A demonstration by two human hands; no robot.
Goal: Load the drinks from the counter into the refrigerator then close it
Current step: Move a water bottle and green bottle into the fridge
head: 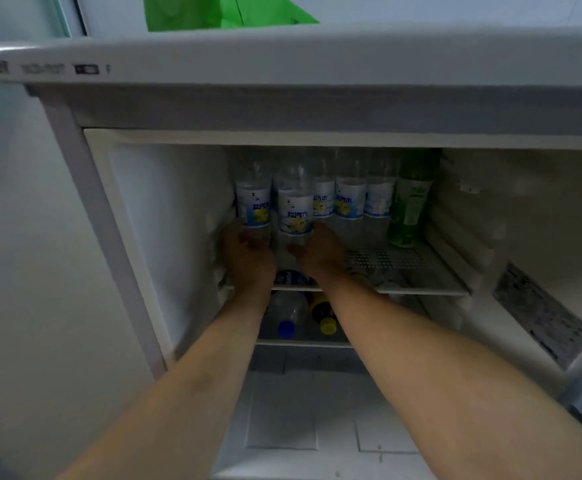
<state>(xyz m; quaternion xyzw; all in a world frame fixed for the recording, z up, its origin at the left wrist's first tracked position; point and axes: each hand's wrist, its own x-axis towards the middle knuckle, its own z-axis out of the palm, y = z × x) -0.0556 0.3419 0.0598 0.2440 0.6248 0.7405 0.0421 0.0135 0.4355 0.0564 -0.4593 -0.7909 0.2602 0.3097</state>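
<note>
The refrigerator (85, 188) stands open in front of me. On its upper wire shelf (421, 271) several clear bottles with white-blue-yellow labels stand in a row. My left hand (246, 259) grips the base of the leftmost clear bottle (253, 202). My right hand (319, 252) grips the base of the second clear bottle (294, 213) beside it. A green bottle (409, 202) stands at the right end of the row. Both forearms reach in from below.
Under the shelf lie a clear bottle with a blue cap (287, 315) and a dark bottle with a yellow cap (324, 313). A green bag (213, 10) rests on top of the fridge. The open door (542, 313) is at the right.
</note>
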